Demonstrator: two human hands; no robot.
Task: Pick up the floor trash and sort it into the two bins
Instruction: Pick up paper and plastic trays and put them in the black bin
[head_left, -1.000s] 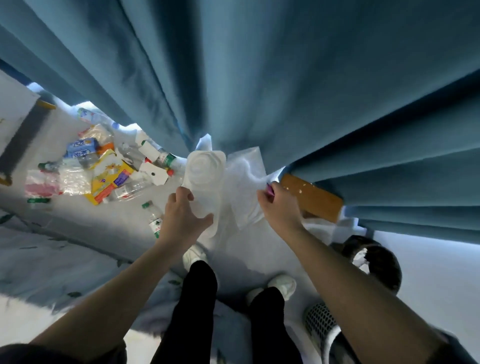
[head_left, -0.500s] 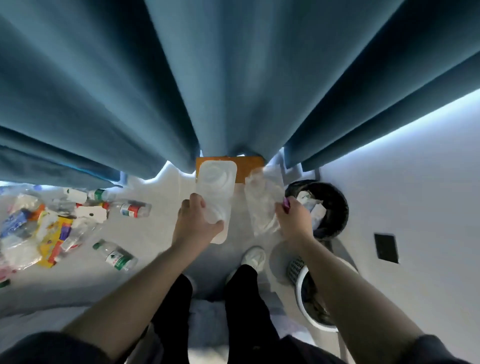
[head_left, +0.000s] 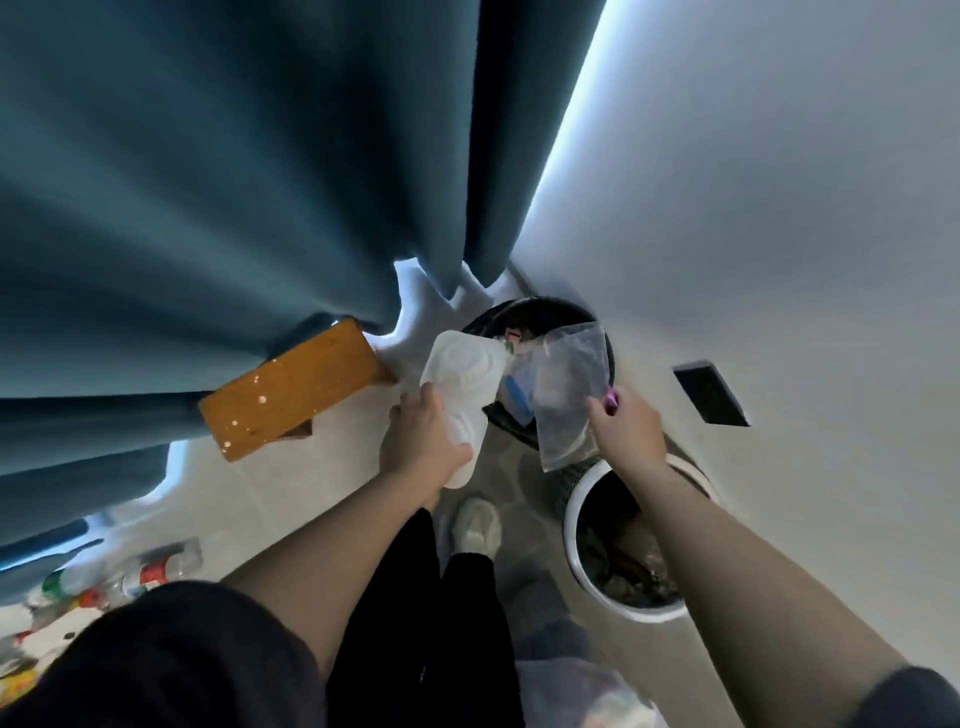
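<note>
My left hand (head_left: 423, 441) grips a white moulded plastic tray (head_left: 462, 382) by its near end; the tray's far end reaches the rim of the black bin (head_left: 556, 306). My right hand (head_left: 626, 428) pinches a clear plastic bag (head_left: 563, 395) that hangs over the black bin's opening and down toward the white bin (head_left: 574, 506). The black bin holds some trash, including a blue piece. The white bin stands nearer to me, under my right forearm, with dark contents. Bottles and wrappers (head_left: 119, 577) lie on the floor at the lower left.
Blue curtains (head_left: 234, 182) hang at the left and ahead. A wooden board (head_left: 291, 397) juts out from under them, left of the bins. A white wall (head_left: 779, 208) with a dark socket plate (head_left: 710, 395) stands right. My shoe (head_left: 475, 525) is between the board and the white bin.
The view has swung right, so the bins are now ahead and the floor trash sits at the lower left. Both hands have carried the tray and the bag over the black bin.
</note>
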